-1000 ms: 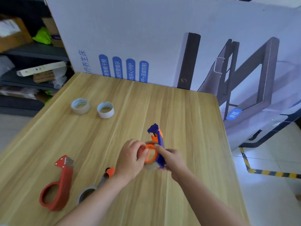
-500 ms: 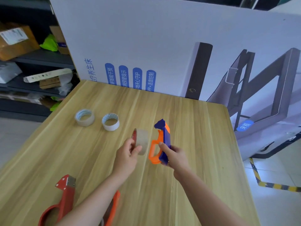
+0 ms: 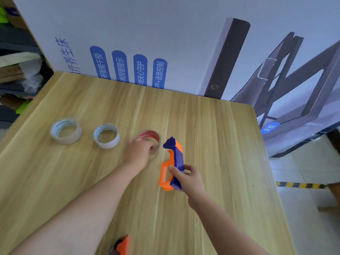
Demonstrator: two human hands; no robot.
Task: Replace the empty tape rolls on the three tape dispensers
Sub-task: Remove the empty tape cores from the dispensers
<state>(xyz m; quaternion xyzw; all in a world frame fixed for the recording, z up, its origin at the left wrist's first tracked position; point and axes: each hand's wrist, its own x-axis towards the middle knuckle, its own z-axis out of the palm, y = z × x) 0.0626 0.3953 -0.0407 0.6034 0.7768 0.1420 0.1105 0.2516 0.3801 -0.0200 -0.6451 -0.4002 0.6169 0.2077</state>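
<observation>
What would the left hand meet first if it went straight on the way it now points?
The red-cored tape roll: the left hand grips it, fingers at its near rim. Beyond it the line looks free across the table to the printed board, though depth is unclear.

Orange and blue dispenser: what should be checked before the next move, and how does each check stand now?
1. Right hand grips orange and blue dispenser: ok.
2. Dispenser loop holds no roll: ok.
3. Red-core roll lies flat on table: ok.
4. Left hand clear of red-core roll: not ok, it grips the rim.
5. Clear roll and white roll lie apart, unobstructed: ok.
6. Tape left on those two: cannot tell.
</observation>
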